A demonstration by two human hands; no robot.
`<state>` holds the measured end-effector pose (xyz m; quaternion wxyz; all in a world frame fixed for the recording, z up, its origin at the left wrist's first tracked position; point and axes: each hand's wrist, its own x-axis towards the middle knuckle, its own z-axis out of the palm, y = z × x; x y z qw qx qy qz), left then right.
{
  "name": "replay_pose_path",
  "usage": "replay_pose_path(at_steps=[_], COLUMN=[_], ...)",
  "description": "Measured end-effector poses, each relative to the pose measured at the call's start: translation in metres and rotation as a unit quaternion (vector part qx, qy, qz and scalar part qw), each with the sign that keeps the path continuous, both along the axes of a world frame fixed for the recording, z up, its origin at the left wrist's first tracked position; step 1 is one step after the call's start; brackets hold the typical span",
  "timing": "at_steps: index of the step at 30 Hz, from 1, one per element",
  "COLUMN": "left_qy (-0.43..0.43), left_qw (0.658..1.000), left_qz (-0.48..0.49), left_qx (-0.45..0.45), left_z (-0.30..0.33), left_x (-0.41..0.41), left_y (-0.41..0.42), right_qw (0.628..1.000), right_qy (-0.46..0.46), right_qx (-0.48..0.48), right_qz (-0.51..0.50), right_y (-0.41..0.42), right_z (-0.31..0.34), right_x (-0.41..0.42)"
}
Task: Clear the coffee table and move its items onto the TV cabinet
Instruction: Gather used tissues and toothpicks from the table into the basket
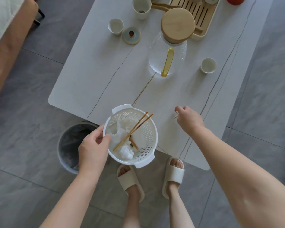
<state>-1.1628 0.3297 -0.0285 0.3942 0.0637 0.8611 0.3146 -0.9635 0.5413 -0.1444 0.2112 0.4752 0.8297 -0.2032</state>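
My left hand grips the rim of a white perforated basket held over the near edge of the white coffee table. Inside the basket lie crumpled tissues and thin wooden sticks. My right hand hovers low over the table to the right of the basket, fingertips pinched on a small thin stick. Further back stand a glass pitcher with a wooden lid and yellow handle, three white cups, and a round coaster.
A wooden tea tray sits at the table's far right, a red object beyond it. A grey bin stands on the floor left of the basket. A sofa fills the left edge. My slippered feet are at the table's near edge.
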Motion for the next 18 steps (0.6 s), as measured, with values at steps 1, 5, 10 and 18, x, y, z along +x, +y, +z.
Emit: replay_pose_path(at_steps=[1,5,10,18], left_qy=[0.003,0.016,0.019,0.011], left_qw=[1.000,1.000,1.000,1.000], left_qz=[0.001,0.008,0.004,0.006], left_qx=[0.000,0.001,0.004,0.015], left_z=[-0.001,-0.003,-0.003,-0.005], left_x=[0.000,0.001,0.007,0.023], left_y=[0.001,0.005,0.009,0.021], right_qw=[1.000,0.997,0.990,0.968], right_qy=[-0.013,-0.064,-0.127,-0.189], right_qx=[0.003,0.007,-0.012,0.018], right_qz=[0.022,0.045,0.064,0.164], right_y=[0.001,-0.005,-0.002,-0.001], right_z=[-0.001,-0.003,0.002,0.001], right_x=[-0.002,-0.005,-0.008,0.005])
